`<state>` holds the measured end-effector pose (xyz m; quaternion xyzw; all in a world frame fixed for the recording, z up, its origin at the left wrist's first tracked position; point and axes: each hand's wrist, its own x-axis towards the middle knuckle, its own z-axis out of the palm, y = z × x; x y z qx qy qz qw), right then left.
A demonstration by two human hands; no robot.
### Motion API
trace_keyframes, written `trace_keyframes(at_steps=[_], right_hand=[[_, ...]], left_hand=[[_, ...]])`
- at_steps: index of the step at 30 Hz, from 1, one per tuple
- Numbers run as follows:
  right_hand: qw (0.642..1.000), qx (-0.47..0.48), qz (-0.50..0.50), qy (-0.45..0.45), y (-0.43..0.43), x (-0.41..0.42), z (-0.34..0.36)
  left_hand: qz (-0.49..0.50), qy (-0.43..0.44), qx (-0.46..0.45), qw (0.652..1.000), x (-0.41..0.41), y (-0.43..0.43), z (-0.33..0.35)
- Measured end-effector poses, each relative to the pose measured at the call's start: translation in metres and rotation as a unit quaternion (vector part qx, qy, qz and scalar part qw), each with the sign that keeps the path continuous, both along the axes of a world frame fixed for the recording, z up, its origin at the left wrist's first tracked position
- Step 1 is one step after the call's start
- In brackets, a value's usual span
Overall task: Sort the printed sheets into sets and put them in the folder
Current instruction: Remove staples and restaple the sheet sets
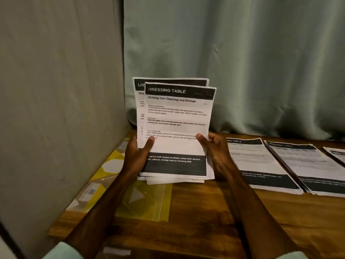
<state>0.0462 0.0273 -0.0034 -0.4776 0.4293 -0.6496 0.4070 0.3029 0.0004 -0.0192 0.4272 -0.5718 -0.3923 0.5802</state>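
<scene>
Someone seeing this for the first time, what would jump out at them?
The left hand and right hand hold a stack of printed sheets upright at centre, the front one headed DRESSING TABLE. More piles lie flat on the wooden table to the right, and a yellow folder lies at lower left.

Rightmost sheet (336,153) partly off-frame.

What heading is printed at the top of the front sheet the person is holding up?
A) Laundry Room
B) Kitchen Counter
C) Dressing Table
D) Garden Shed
C: the front sheet, gripped by the left hand and the right hand, reads "DRESSING TABLE" in pale letters on its dark top band.
</scene>
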Motion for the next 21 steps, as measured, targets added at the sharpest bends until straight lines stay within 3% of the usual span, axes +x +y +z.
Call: trace_keyframes(at_steps=[4,10,21], right_hand=[[0.999,-0.002,-0.003,-0.034,0.001,0.001,0.004],[1.000,-0.008,-0.008,-0.025,0.010,0.003,0.001],[0.978,-0.110,-0.130,0.124,0.071,-0.039,0.048]], left_hand=[[-0.022,0.049,-0.017,0.998,-0.001,0.005,0.010],[-0.017,0.028,-0.016,0.999,-0.009,0.015,0.015],[-0.046,0.003,-0.136,0.990,-0.055,0.038,0.048]])
